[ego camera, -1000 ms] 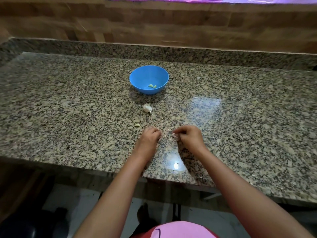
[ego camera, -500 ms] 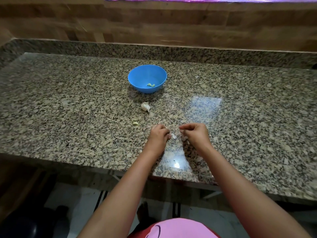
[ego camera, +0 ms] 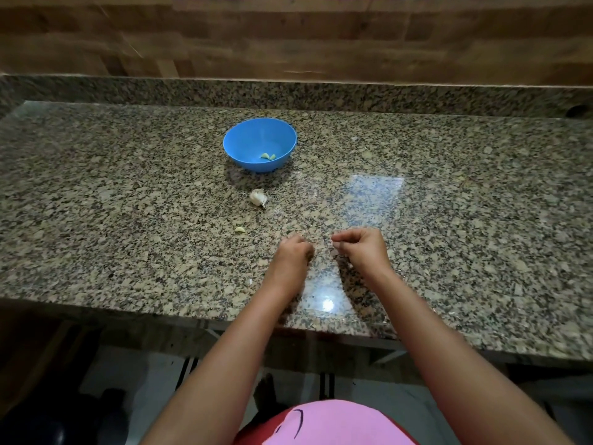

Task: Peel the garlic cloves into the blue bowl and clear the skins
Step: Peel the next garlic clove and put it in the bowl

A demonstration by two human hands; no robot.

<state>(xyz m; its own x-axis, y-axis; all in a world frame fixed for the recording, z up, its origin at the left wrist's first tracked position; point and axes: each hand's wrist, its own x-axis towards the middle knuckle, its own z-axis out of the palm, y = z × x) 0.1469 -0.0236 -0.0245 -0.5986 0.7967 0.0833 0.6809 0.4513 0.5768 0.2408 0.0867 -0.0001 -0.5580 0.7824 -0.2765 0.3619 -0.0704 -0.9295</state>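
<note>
Countertop [ego camera: 128, 220]: polished speckled granite, glossy, mirror-like light patches near front edge. Wall [ego camera: 288, 36]: wood planks, matt, visible grain. Bowl [ego camera: 244, 146]: blue plastic, smooth, faint sheen. Garlic piece [ego camera: 257, 198]: dry papery white skin. Cloves [ego camera: 268, 156] in bowl: bare, smooth, pale. Cloth [ego camera: 337, 425]: pink, matt.

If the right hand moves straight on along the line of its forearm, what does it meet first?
The right hand would likely cross bare countertop, then meet the right side of the blue bowl; the garlic piece lies left of that line. Depth is unclear.
</note>
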